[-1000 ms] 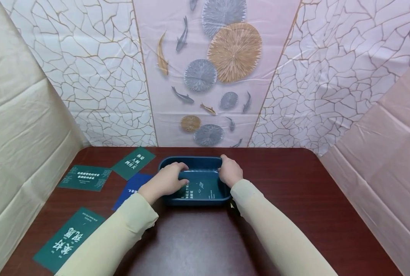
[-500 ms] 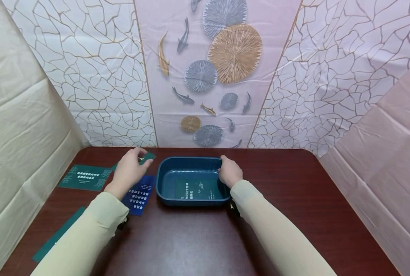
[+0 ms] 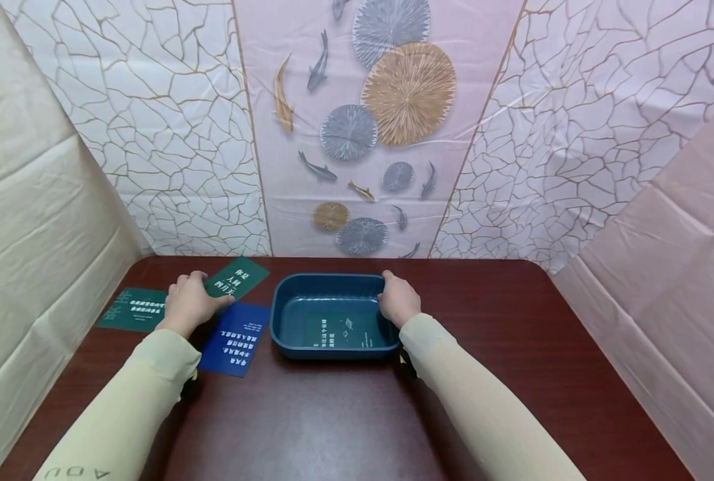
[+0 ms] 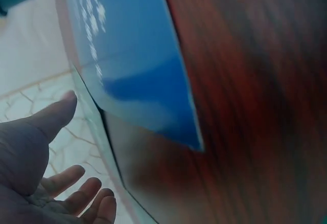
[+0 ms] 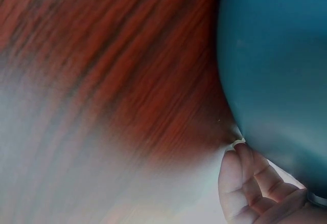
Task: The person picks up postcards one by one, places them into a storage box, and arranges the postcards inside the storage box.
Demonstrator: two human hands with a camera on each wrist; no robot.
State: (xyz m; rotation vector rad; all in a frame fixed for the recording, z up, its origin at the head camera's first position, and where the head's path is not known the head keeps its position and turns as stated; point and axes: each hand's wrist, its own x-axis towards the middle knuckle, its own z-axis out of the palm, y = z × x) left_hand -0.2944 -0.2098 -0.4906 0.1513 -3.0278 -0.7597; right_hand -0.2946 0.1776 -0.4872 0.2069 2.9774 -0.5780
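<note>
My left hand hovers at the left of the green card with white characters, thumb and fingers spread apart. In the left wrist view, nothing sits between the thumb and fingers of that hand, and the blue card lies beside it. My right hand grips the right end of the dark teal tray, thumb on the rim. From the right wrist, curled fingers press against the tray's outer wall. Inside the tray lies a green card.
Another green card lies at far left, partly behind the left hand. The blue card sits between the left hand and the tray. Patterned cloth hangs at the table's back; plain cloth stands at both sides.
My left hand has come out of the tray and moved left, past the upper green card, to that card's left side. The left forearm now covers the lower-left green card. The right hand stays.
</note>
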